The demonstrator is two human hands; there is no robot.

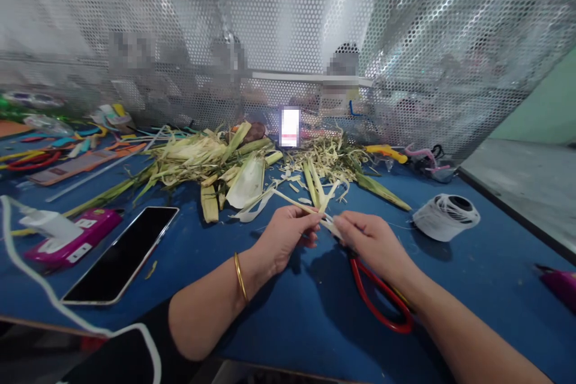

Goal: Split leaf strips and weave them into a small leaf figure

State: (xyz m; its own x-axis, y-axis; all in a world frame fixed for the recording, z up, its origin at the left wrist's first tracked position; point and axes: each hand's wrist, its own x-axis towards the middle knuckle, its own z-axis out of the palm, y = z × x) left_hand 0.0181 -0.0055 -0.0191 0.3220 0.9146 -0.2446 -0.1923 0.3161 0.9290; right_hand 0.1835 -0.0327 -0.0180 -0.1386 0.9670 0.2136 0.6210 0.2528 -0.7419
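Note:
Over the middle of the blue table, my left hand is closed in a pinch on a few narrow, pale corn husk strips, which fan up and away from the fingertips. My right hand, just beside it, is closed around the front part of red-handled scissors. Their handle loops stick out below the palm, and the fingers hide most of the blades. A thin white thread seems to run from near the right hand toward a spool of white thread on the right.
Behind the hands lie a heap of corn husks and a pile of shredded scraps. A phone and a purple power strip with a white cable occupy the left. A perforated metal screen stands along the back.

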